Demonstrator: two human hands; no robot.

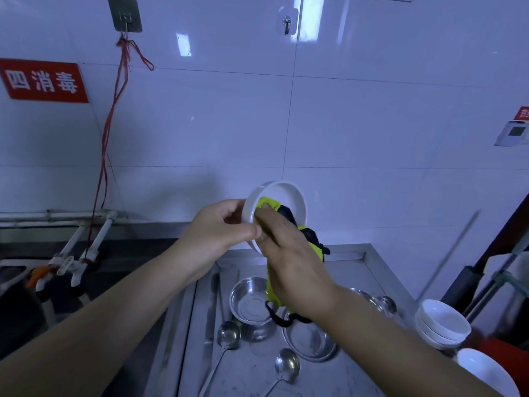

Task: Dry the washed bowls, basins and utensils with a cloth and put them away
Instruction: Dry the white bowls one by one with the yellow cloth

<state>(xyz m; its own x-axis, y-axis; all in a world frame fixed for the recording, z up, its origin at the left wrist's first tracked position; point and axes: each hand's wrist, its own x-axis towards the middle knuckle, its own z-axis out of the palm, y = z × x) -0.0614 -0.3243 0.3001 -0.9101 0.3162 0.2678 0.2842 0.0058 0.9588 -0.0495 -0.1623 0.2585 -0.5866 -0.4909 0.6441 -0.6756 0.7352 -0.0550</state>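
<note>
My left hand [220, 227] grips a small white bowl [286, 196] by its rim, tilted on edge above the steel counter. My right hand [289, 253] holds a yellow cloth with black trim [270, 293] and presses part of it inside the bowl. The cloth's free end hangs down below my right hand. On the steel counter [352, 270] below lie two steel bowls [250, 303] [310, 339], with two steel ladles [228, 336] [287, 366] in front of them.
A stack of white bowls [443, 322] stands at the right, with another white bowl [483, 371] nearer me. A dark sink with white taps [77, 262] lies at the left. The tiled wall carries hooks, a red cord [106, 156] and a red sign.
</note>
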